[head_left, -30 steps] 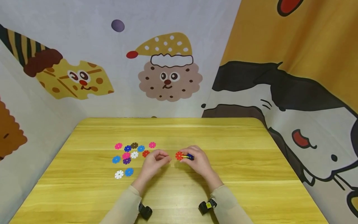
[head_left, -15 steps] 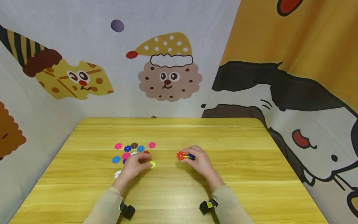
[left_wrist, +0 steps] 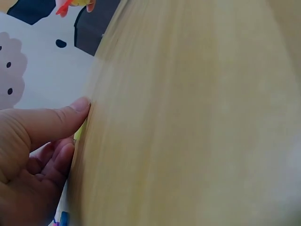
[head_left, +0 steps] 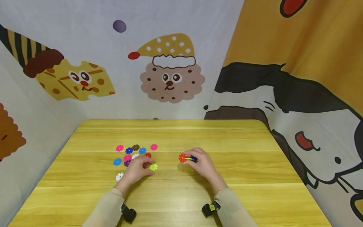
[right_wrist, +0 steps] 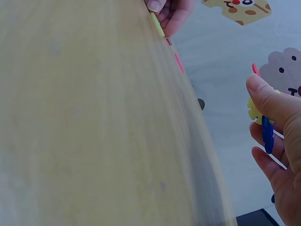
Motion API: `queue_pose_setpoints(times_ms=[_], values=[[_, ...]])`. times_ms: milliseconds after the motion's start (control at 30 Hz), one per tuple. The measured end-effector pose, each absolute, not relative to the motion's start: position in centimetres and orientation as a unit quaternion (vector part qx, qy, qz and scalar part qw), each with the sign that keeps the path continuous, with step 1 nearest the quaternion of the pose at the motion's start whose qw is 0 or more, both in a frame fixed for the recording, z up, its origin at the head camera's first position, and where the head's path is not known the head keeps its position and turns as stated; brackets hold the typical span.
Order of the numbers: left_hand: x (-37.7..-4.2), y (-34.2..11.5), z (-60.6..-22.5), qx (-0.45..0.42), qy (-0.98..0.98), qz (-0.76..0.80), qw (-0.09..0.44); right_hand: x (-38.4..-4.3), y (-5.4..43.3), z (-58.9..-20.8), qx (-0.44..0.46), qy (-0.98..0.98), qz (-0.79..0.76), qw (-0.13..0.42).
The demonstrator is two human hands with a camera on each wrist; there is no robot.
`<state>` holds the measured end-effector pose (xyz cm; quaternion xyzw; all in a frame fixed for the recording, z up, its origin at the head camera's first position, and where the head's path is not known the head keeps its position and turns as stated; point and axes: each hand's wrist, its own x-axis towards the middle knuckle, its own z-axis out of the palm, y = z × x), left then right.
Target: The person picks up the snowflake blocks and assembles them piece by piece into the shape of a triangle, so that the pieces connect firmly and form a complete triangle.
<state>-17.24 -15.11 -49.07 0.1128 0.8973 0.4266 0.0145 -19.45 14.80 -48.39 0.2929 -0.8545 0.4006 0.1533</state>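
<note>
My left hand (head_left: pixel 137 170) pinches a yellow notched flower-shaped plastic disc (head_left: pixel 153 167) between thumb and fingers, low over the table. In the left wrist view only a sliver of that disc (left_wrist: pixel 80 131) shows behind the thumb. My right hand (head_left: pixel 199 160) grips several joined discs: a red one (head_left: pixel 182 158), a yellow one seen edge-on (head_left: pixel 188 158) and a dark blue one (head_left: pixel 194 159). The right wrist view shows the blue disc (right_wrist: pixel 267 135) below the thumb, linked to the yellow one (right_wrist: pixel 254 111). Behind the left hand, a white disc (head_left: pixel 135 156) is partly covered.
Loose discs lie left on the wooden table (head_left: pixel 241 151): pink (head_left: pixel 154 147), brown (head_left: pixel 135 147), light blue (head_left: pixel 117 162), white (head_left: pixel 119 177), red (head_left: pixel 148 155) and others. A printed cloth (head_left: pixel 170 19) hangs behind the table's far edge.
My left hand has moved left from near the right hand to beside the loose discs, and the yellow disc now shows at its fingertips. The right hand has barely moved.
</note>
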Motion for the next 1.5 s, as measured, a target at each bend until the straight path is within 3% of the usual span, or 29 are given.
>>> queue_pose_setpoints(times_ms=[1033,1500], values=[[-17.9,-15.1,-49.5,0.203,0.890,0.408,0.025,-19.6,14.8,-48.6,0.282,-0.859,0.401,0.146],[-17.8,-14.0,-48.1,0.171,0.868,0.466,0.017,-19.5,14.7,-48.5,0.277,-0.861,0.403,0.137]])
